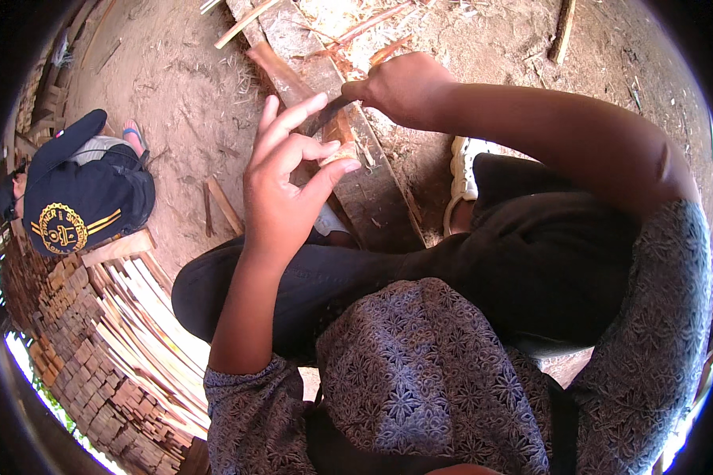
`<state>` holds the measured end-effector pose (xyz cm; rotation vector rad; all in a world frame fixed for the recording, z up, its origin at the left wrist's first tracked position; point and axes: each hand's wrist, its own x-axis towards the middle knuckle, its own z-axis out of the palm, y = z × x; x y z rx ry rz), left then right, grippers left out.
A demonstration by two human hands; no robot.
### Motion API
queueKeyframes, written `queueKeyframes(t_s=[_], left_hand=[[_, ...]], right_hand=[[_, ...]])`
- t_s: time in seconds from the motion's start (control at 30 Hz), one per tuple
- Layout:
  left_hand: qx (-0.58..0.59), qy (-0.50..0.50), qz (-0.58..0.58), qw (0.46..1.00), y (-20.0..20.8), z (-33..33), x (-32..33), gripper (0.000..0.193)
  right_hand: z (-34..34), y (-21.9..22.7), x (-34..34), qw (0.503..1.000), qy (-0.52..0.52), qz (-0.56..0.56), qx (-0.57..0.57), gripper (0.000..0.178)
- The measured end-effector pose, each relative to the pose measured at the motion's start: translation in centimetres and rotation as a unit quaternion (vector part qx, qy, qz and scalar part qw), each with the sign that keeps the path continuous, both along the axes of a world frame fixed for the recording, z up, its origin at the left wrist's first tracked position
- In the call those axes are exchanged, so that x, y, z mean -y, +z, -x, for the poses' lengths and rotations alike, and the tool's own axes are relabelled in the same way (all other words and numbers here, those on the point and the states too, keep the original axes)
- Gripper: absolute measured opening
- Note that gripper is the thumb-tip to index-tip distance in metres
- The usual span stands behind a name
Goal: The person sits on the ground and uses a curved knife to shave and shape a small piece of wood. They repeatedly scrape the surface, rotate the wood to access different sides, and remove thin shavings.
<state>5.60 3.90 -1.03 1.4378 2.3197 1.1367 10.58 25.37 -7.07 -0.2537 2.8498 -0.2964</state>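
My left hand [281, 170] pinches the pale near end of a short wood piece [340, 152] between thumb and index finger, its other fingers stretched out. My right hand [408, 89] is closed in a fist round the handle of what looks like a knife [330, 110]. Its dark blade slants down toward my left fingers and lies over or against the wood; exact contact cannot be made out. Below both hands runs a worn plank [384, 202], sprinkled with shavings. The knife's handle is mostly hidden in my right fist.
Shavings [459, 39] cover the dirt floor beyond the plank. A reddish-brown wood strip [279, 71] lies along the plank's far part. On the left a person in a dark jacket [87, 186] sits or crouches beside stacked wood pieces [95, 372] and long pale strips [146, 317].
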Motion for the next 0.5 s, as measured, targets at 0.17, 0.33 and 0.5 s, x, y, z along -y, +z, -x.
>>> queueKeyframes(t_s=[0.17, 0.33, 0.5], left_hand=[[0.014, 0.016, 0.03, 0.999, 0.1, 0.1, 1.0, 0.023], [0.032, -0.016, 0.03, 0.999, 0.0, 0.0, 2.0, 0.022], [0.021, -0.033, 0.016, 0.999, -0.4, -0.7, 1.1, 0.023]], right_hand=[[1.3, -1.5, -0.5, 0.994, -0.024, 0.101, 0.017, 0.023], [2.3, -0.5, -1.6, 0.976, 0.004, 0.178, 0.123, 0.023], [2.7, -0.1, -0.8, 0.987, -0.011, 0.08, 0.136, 0.019]])
